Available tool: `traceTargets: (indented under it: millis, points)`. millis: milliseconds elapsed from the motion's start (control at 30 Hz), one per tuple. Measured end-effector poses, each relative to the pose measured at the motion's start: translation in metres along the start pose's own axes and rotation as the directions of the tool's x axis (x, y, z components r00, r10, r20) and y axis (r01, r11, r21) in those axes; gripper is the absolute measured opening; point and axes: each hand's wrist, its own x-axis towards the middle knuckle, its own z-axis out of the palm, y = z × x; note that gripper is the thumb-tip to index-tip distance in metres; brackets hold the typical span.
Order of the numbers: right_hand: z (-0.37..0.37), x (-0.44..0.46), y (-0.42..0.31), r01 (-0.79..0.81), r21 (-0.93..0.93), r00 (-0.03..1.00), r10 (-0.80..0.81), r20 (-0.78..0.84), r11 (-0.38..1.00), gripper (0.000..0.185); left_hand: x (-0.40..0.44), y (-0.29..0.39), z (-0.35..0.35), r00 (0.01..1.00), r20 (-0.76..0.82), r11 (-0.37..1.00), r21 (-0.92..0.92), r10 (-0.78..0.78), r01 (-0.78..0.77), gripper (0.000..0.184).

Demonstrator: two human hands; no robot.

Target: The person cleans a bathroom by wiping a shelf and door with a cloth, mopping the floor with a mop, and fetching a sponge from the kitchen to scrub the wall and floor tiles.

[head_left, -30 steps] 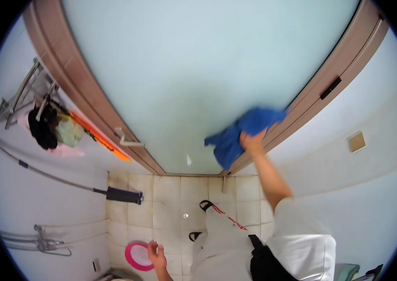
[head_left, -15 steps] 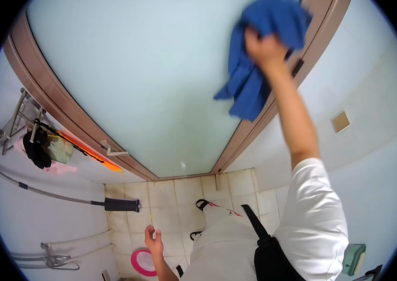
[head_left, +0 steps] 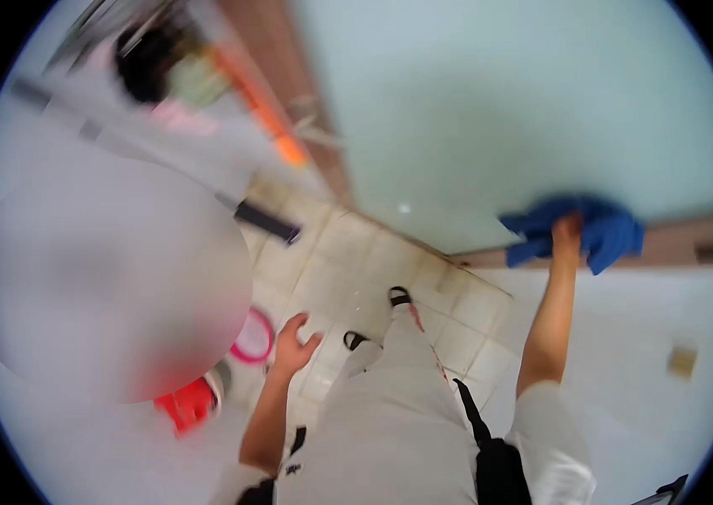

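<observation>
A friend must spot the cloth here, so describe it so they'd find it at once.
Find the big sheet of frosted glass at the upper right. Where its lower edge meets the brown frame, the person's right hand holds a crumpled cloth. Its strong blue sets it apart from the pale glass and brown frame.

From where I stand, the floor is laid with cream square tiles, their joints darker in places. A shallow round basin with a bright pink rim sits on it, pale inside (its far side is lost behind a big blurry white shape). The person's two black sandals are planted on the tiles just beyond, one a little ahead of the other. Over the tiles nearer the wall shows a dark mop head; whether it touches them, I can't tell.
</observation>
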Motion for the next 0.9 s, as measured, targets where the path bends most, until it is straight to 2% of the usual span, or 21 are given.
traceTargets:
  millis: [33, 67, 100, 133, 167, 233, 300, 333, 367, 433, 467, 500, 533, 567, 633, 733, 767, 833, 867, 900]
  points:
    - [0.021, -0.059, 0.004, 0.056, -0.294, 0.977, 0.008, 0.212, 0.954, 0.030, -0.002, 0.019, -0.010, 1.000, -0.006, 0.999, 0.028, -0.022, 0.022, 0.058]
    - [0.039, -0.108, 0.002, 0.158, -0.510, 0.943, 0.024, 0.332, 0.845, 0.029, -0.007, 0.033, -0.016, 0.999, -0.006, 0.998, 0.049, -0.042, 0.042, 0.059]
    - [0.051, -0.150, -0.003, 0.155, -0.628, 0.934, 0.094, 0.344, 0.762, 0.028, -0.010, 0.032, -0.019, 0.998, -0.013, 0.997, 0.048, -0.066, 0.067, 0.060]
    - [0.064, -0.164, -0.024, -0.147, -0.415, 0.955, 0.238, 0.177, 0.898, 0.033, -0.013, 0.029, -0.021, 0.997, -0.008, 0.996, 0.043, -0.081, 0.081, 0.061]
    - [0.077, -0.179, -0.044, -0.368, -0.092, 0.929, 0.370, 0.002, 0.925, 0.038, -0.018, 0.033, -0.021, 0.991, -0.040, 0.990, 0.060, -0.129, 0.131, 0.060]
    - [0.111, -0.238, -0.051, -0.643, -0.071, 0.740, 0.642, 0.199, 0.763, 0.042, -0.027, 0.034, -0.029, 0.982, -0.061, 0.980, 0.080, -0.180, 0.184, 0.058]
    - [0.099, -0.218, -0.098, -0.855, -0.174, 0.335, 0.776, 0.535, 0.489, 0.031, -0.037, 0.034, -0.025, 0.968, -0.120, 0.973, 0.043, -0.221, 0.227, 0.058]
    - [0.098, -0.219, -0.120, -0.973, 0.045, 0.202, 0.733, 0.650, 0.228, 0.029, -0.043, 0.033, -0.025, 0.956, -0.148, 0.965, 0.027, -0.253, 0.259, 0.058]
    - [0.097, -0.225, -0.135, -0.976, 0.197, 0.095, 0.623, 0.776, -0.095, 0.029, -0.052, 0.034, -0.023, 0.942, -0.178, 0.956, 0.010, -0.286, 0.292, 0.058]
    - [0.102, -0.235, -0.158, -0.974, 0.035, -0.080, 0.484, 0.872, -0.224, 0.033, -0.066, 0.037, -0.020, 0.902, -0.252, 0.935, -0.039, -0.350, 0.352, 0.057]
    - [0.099, -0.231, -0.170, -0.951, -0.039, -0.095, 0.170, 0.981, -0.308, 0.041, -0.074, 0.037, -0.020, 0.882, -0.280, 0.924, -0.068, -0.380, 0.377, 0.057]
    - [0.089, -0.216, -0.188, -0.921, -0.126, -0.112, -0.060, 0.992, -0.368, 0.044, -0.082, 0.040, -0.013, 0.852, -0.318, 0.909, -0.109, -0.415, 0.402, 0.057]
    - [0.077, -0.201, -0.207, -0.893, -0.231, -0.123, -0.286, 0.950, -0.385, 0.048, -0.090, 0.043, -0.009, 0.821, -0.352, 0.893, -0.151, -0.449, 0.424, 0.056]
    - [0.058, -0.174, -0.245, -0.860, -0.320, -0.152, -0.400, 0.904, -0.397, 0.045, -0.099, 0.045, -0.006, 0.789, -0.382, 0.876, -0.192, -0.482, 0.442, 0.056]
    - [0.049, -0.164, -0.297, -0.947, -0.261, -0.163, -0.421, 0.892, -0.187, 0.052, -0.114, 0.048, 0.005, 0.727, -0.428, 0.844, -0.291, -0.536, 0.451, 0.055]
    - [0.006, -0.132, -0.385, -0.998, -0.043, -0.057, -0.610, 0.791, 0.037, 0.054, -0.144, 0.046, 0.012, 0.619, -0.508, 0.801, -0.376, -0.599, 0.466, 0.053]
    - [-0.005, -0.121, -0.414, -0.967, 0.101, -0.081, -0.654, 0.752, 0.236, 0.052, -0.152, 0.041, 0.011, 0.587, -0.535, 0.794, -0.389, -0.608, 0.467, 0.052]
    - [-0.023, -0.110, -0.468, -0.742, 0.409, -0.138, -0.718, 0.682, 0.531, 0.049, -0.167, 0.030, 0.007, 0.506, -0.568, 0.759, -0.450, -0.650, 0.470, 0.051]
    - [-0.029, -0.117, -0.494, -0.710, 0.568, -0.007, -0.811, 0.585, 0.416, 0.050, -0.173, 0.025, 0.004, 0.469, -0.577, 0.743, -0.481, -0.668, 0.466, 0.051]
    - [-0.035, -0.125, -0.518, -0.693, 0.571, -0.044, -0.817, 0.575, 0.439, 0.053, -0.179, 0.014, 0.004, 0.441, -0.587, 0.732, -0.500, -0.679, 0.462, 0.051]
